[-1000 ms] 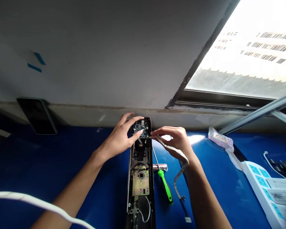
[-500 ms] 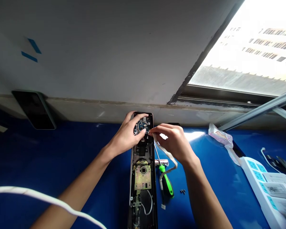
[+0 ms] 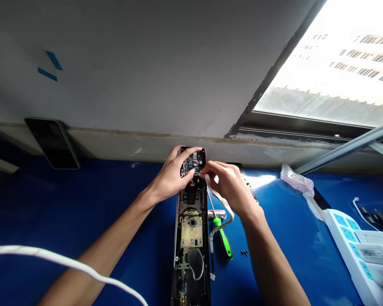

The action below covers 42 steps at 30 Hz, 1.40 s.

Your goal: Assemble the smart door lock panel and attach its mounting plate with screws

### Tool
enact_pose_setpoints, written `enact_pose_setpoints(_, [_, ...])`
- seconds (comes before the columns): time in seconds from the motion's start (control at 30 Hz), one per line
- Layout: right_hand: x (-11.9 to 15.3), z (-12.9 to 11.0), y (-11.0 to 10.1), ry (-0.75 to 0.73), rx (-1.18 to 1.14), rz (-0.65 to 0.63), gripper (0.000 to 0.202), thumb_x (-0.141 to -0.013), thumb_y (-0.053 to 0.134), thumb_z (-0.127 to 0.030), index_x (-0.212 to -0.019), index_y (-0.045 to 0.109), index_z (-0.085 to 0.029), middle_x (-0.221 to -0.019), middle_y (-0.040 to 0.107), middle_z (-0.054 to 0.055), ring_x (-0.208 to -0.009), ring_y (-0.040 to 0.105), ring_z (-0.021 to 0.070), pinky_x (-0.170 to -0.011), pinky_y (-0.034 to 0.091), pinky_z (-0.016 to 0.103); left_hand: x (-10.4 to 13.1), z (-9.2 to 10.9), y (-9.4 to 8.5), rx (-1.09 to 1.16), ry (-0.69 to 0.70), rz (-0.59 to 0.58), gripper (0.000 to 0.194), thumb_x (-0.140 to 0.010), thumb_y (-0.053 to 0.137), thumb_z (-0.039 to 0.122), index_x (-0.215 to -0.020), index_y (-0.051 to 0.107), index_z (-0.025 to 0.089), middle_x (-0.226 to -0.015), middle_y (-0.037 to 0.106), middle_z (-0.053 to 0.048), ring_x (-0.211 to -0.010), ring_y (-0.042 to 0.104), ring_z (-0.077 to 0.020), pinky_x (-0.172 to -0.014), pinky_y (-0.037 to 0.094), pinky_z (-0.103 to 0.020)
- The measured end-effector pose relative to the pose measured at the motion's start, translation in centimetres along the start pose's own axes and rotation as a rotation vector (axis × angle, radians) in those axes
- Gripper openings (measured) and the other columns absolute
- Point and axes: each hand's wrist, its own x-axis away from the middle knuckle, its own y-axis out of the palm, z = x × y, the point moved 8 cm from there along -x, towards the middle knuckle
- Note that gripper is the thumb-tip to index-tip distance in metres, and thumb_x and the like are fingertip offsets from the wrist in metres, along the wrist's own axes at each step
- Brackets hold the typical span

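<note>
1. Head view, and from where I stand the long black casing [image 3: 187, 198] lies open side up on the blue counter [image 3: 130, 178], its far end close to the wall.
2. The left hand [image 3: 178, 170] is spread over that far end, fingers on the rim and thumb at the circuit board [image 3: 189, 168]; how hard it presses, I cannot tell.
3. The right hand [image 3: 227, 180] has thumb and fingers pinched on the end of the pale wrapped cable [image 3: 222, 200] at the board's right edge. Its fingertips hide the very tip.
4. I'd judge the casing stiff and fairly heavy, with that metal plate [image 3: 192, 238] inside; its outer side walls look the safest hold.
5. The board seems the fragile part, better left unpressed.
6. The cable looks light and floppy, drooping past the green screwdriver [image 3: 224, 244] to a loose plug [image 3: 212, 276]. I'd take it right behind the connector rather than tug the wires.
7. Small screws [image 3: 244, 252] lie nearby, probably easy to scatter.
</note>
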Motion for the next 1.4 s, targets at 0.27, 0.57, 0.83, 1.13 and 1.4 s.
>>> enact_pose_setpoints(0.27, [-0.1, 0.7, 0.4, -0.011, -0.068, 0.007, 0.019, -0.086, 0.054, -0.004, -0.089, 0.064, -0.02, -0.081, 0.064, 0.001, -0.064, 0.051, 0.0118, -0.061, 0.039, 0.023, 0.0, 0.4, -0.1, -0.017, 0.016, -0.004, 0.057, -0.091, 0.061, 0.012, -0.146, 0.056, 0.028, -0.145, 0.051, -0.008, -0.14, 0.053, -0.0246, -0.123, 0.044, -0.04])
enact_pose_setpoints(0.57, [-0.3, 1.7, 0.5, 0.004, -0.124, 0.032, 0.012, -0.088, 0.06, -0.01, -0.086, 0.063, -0.021, -0.074, 0.062, -0.001, -0.061, 0.048, 0.0111, -0.058, 0.038, 0.022, 0.0, 0.4, -0.2, -0.025, 0.019, -0.003, 0.054, -0.091, 0.062, 0.013, -0.144, 0.058, 0.026, -0.147, 0.052, -0.009, -0.143, 0.051, -0.0243, -0.125, 0.041, -0.039])
enact_pose_setpoints(0.83, [-0.3, 1.8, 0.7, 0.003, -0.139, 0.055, 0.012, -0.088, 0.061, -0.009, -0.087, 0.063, -0.02, -0.073, 0.062, -0.001, -0.061, 0.048, 0.0108, -0.059, 0.038, 0.021, 0.0, 0.4, -0.2, -0.035, 0.017, 0.0, 0.051, -0.091, 0.062, 0.014, -0.141, 0.061, 0.027, -0.15, 0.051, -0.008, -0.147, 0.048, -0.0262, -0.126, 0.04, -0.042])
enact_pose_setpoints(1.13, [-0.3, 1.8, 1.0, 0.01, -0.135, 0.067, 0.015, -0.088, 0.06, -0.006, -0.087, 0.065, -0.02, -0.074, 0.062, -0.002, -0.062, 0.047, 0.0102, -0.06, 0.038, 0.021, 0.0, -0.2, 0.2, -0.062, -0.036, -0.044, 0.054, -0.093, 0.066, 0.02, -0.146, 0.059, 0.028, -0.156, 0.045, -0.009, -0.154, 0.039, -0.027, -0.129, 0.036, -0.04])
enact_pose_setpoints(1.4, [-0.3, 1.5, 1.0, 0.02, -0.119, 0.036, 0.02, -0.086, 0.061, -0.005, -0.094, 0.07, -0.021, -0.083, 0.072, -0.001, -0.067, 0.054, 0.0118, -0.068, 0.042, 0.024, 0.2, 1.4, -0.6, -0.155, -0.022, 0.09, 0.038, -0.103, 0.054, 0.024, -0.14, 0.062, 0.028, -0.159, 0.045, -0.009, -0.153, 0.041, -0.0296, -0.127, 0.038, -0.047])
